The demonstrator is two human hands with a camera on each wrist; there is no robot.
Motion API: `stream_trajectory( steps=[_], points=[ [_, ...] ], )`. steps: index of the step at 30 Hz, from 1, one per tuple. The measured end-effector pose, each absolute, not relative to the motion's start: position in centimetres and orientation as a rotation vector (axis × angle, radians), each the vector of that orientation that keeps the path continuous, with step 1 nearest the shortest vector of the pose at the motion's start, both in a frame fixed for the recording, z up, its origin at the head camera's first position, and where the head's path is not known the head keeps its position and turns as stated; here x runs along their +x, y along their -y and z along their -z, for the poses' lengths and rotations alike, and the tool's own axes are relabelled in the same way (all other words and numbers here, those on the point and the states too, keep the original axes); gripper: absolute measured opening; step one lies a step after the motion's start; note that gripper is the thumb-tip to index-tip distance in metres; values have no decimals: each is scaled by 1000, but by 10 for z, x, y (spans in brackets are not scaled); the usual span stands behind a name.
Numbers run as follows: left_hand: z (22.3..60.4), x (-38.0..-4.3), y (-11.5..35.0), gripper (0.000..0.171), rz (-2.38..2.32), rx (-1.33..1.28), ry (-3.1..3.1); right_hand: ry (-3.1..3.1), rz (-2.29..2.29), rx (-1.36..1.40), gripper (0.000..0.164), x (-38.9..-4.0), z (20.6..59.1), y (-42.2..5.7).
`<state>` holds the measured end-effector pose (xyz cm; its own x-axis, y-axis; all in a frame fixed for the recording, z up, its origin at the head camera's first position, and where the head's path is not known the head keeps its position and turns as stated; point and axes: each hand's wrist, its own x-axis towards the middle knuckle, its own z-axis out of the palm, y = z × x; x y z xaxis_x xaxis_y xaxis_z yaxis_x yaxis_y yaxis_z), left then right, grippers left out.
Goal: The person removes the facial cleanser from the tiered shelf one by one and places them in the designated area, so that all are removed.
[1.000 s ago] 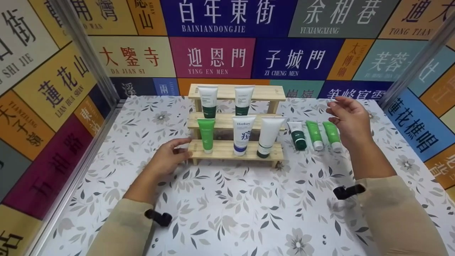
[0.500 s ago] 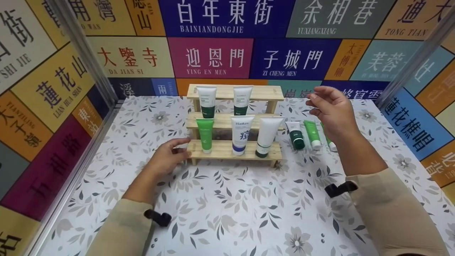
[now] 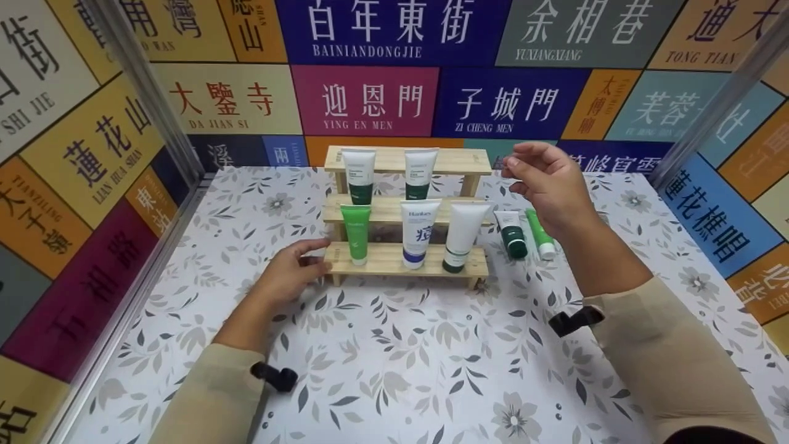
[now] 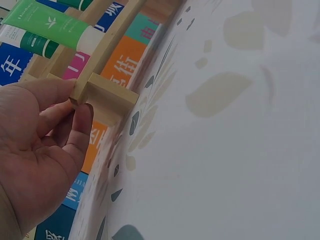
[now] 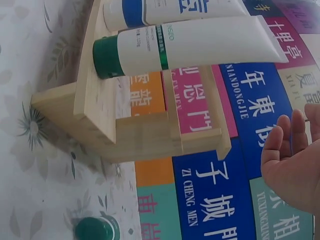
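Observation:
My left hand (image 3: 291,271) pinches the left end of the lowest step of a three-tier wooden display stand (image 3: 385,264); in the left wrist view the thumb and fingertips grip the wood (image 4: 112,97). On that step stand a green squeeze tube (image 3: 356,233), a white tube with blue cap (image 3: 421,233) and a white tube with dark green cap (image 3: 466,233). Two white-and-green tubes (image 3: 358,176) stand behind, higher up. My right hand (image 3: 548,185) hovers right of the stand, fingers loosely bent and holding nothing.
Flat on the floral tabletop (image 3: 394,357), right of the stand, lie a white-and-dark-green tube (image 3: 511,235) and a green tube (image 3: 541,235), partly behind the right forearm. Sign-printed panels (image 3: 370,98) close off the back and sides.
My right hand has moved left and slightly up, toward the stand's upper right end, and its arm now covers the rightmost lying green tube. The left hand stays at the stand.

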<state>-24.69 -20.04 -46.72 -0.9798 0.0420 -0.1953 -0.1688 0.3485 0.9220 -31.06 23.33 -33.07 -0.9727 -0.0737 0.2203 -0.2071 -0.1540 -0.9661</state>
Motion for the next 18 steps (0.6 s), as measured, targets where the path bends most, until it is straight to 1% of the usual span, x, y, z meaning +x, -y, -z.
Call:
stream_trajectory(
  steps=[10,18],
  points=[
    [468,-249,202,56,-1657,-125,-2437,2170,-2202,348,28,-312,324,-210],
    [468,-249,202,56,-1659,-132,-2433,2178,-2291,414,26,-323,315,-192]
  ],
)
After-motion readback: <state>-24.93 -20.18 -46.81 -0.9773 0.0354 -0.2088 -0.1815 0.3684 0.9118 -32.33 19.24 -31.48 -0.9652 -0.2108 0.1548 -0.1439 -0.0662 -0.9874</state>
